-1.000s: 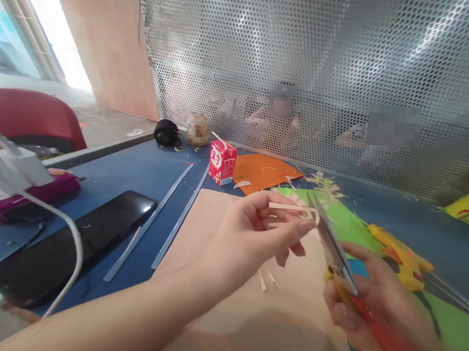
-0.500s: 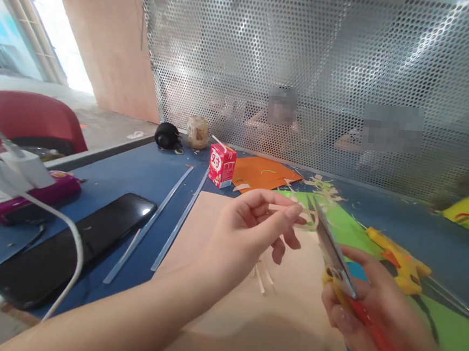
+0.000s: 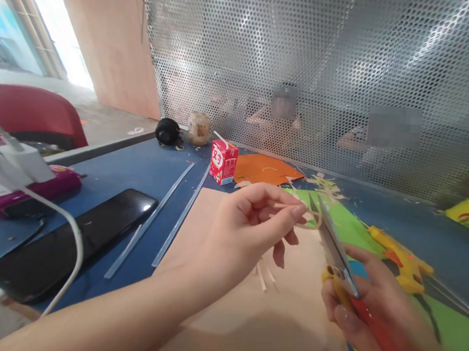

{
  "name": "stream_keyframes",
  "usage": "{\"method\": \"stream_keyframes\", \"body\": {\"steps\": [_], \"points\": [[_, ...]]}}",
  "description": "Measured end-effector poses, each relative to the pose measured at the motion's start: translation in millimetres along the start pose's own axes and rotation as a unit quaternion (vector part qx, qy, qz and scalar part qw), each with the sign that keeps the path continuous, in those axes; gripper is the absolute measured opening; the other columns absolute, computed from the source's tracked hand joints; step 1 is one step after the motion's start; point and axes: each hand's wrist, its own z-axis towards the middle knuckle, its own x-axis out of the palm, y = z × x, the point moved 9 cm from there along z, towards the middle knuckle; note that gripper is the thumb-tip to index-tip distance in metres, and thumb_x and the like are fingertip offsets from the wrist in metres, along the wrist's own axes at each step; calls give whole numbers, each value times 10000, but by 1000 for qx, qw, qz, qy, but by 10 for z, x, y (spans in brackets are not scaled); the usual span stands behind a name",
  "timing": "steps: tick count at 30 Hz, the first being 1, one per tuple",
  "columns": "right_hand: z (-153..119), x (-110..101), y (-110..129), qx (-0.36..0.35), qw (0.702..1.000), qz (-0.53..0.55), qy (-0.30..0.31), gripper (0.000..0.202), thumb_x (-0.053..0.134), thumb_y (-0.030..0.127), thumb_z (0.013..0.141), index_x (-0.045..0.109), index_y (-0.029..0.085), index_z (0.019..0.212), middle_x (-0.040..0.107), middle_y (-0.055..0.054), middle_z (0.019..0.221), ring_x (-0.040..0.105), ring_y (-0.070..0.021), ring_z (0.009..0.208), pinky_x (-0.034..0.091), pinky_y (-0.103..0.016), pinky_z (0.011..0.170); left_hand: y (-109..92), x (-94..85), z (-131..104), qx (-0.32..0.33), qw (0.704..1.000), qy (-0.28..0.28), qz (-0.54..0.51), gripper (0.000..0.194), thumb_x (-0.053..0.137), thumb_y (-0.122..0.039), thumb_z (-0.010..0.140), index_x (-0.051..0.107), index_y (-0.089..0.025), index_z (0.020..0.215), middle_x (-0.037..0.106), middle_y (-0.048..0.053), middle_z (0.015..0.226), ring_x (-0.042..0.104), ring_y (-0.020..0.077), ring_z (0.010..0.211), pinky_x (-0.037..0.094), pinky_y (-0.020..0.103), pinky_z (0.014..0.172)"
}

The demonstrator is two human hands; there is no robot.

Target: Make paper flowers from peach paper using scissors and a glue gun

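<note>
Between the thumb and fingers of my left hand [image 3: 250,225] is a thin, pale paper strip [image 3: 317,220], its end bent into a small loop. My right hand [image 3: 378,311] is wrapped round scissors [image 3: 336,248] with red and yellow handles. Their blades point up and away, slightly parted, right beside the looped strip; whether they touch it I cannot tell. Beneath both hands lies a sheet of tan paper [image 3: 270,335], with a few narrow pale strips [image 3: 265,275] on it, partly hidden by my left hand.
On the blue table are a yellow glue gun [image 3: 404,259], green paper [image 3: 346,222], orange paper [image 3: 259,169] and paper scraps [image 3: 325,185]. A red drink carton [image 3: 223,162], clear glue sticks [image 3: 150,220], a black phone [image 3: 75,244] and a purple power strip [image 3: 61,181] with a white cable stand leftward.
My left hand has shifted very slightly, with the looped strip still pinched in it. The scissors stay beside the loop, nearly unmoved. The camera view has tilted a little.
</note>
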Motion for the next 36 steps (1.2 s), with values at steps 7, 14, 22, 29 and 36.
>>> {"method": "stream_keyframes", "body": {"steps": [7,14,22,29,36], "points": [[-12,10,6,-21,999,-33,14,469,620,441,682,393,304,1069,495,49,569,458,-152,467,404,-275,497,11,-6,2,-7,1000,-3,4,80,619,-193,739,584,-139,692,575,-38,546,502,44,387,433,130,326],[-8,-8,12,-25,999,-42,5,456,610,417,676,407,293,1066,484,50,552,459,-145,453,410,-263,470,14,-15,-4,-13,1000,-6,11,82,624,-203,735,584,-144,692,568,-45,524,490,40,365,421,131,325],[-5,-6,-25,-16,999,-40,8,481,608,460,674,389,307,1074,474,43,577,450,-149,460,418,-269,469,24,-25,10,-15,1000,-6,9,88,623,-210,734,584,-143,692,567,-44,511,487,45,360,417,136,316],[-17,16,-1,-14,999,-31,11,461,609,424,675,388,307,1063,464,53,558,435,-147,460,396,-269,484,33,-15,3,-16,1000,-7,13,90,624,-216,733,585,-144,694,567,-43,516,487,47,370,425,142,323],[-9,10,-34,-6,999,-37,11,487,617,455,664,395,305,1070,474,52,553,447,-152,461,409,-274,483,15,-34,10,-4,1000,-9,10,94,633,-229,726,587,-150,706,590,-32,568,493,48,391,428,143,324]]}}
